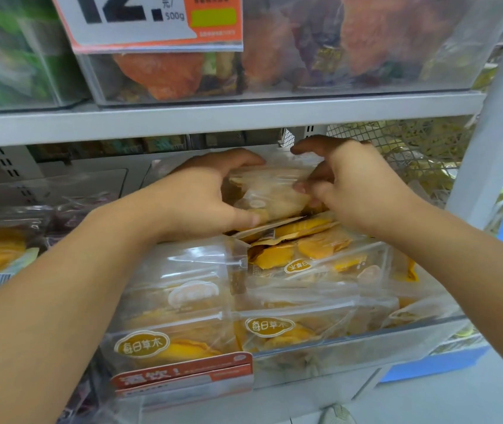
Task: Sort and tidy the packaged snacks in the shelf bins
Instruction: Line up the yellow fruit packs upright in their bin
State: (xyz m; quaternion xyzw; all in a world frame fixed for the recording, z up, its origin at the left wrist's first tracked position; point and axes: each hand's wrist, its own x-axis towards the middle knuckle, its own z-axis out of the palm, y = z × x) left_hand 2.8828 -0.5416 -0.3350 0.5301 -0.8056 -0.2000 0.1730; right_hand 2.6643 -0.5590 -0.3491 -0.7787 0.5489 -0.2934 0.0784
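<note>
A clear plastic bin (pixel 366 338) on the lower shelf holds several transparent packets of yellow dried fruit (pixel 290 258). At the back of the bin, both hands hold one pale clear packet (pixel 270 191) raised above the pile. My left hand (pixel 201 194) grips its left side, thumb underneath and fingers over the top. My right hand (pixel 354 185) pinches its right edge with curled fingers, the index finger arched above it. The far part of the packet is hidden by the hands.
The grey shelf board (pixel 213 120) runs just above the hands. Above it stand clear bins of orange snacks (pixel 164 75) and a price sign (pixel 140 22). A wire mesh basket (pixel 412 154) sits to the right, and a white upright post (pixel 495 117). Another bin (pixel 5 240) lies at the left.
</note>
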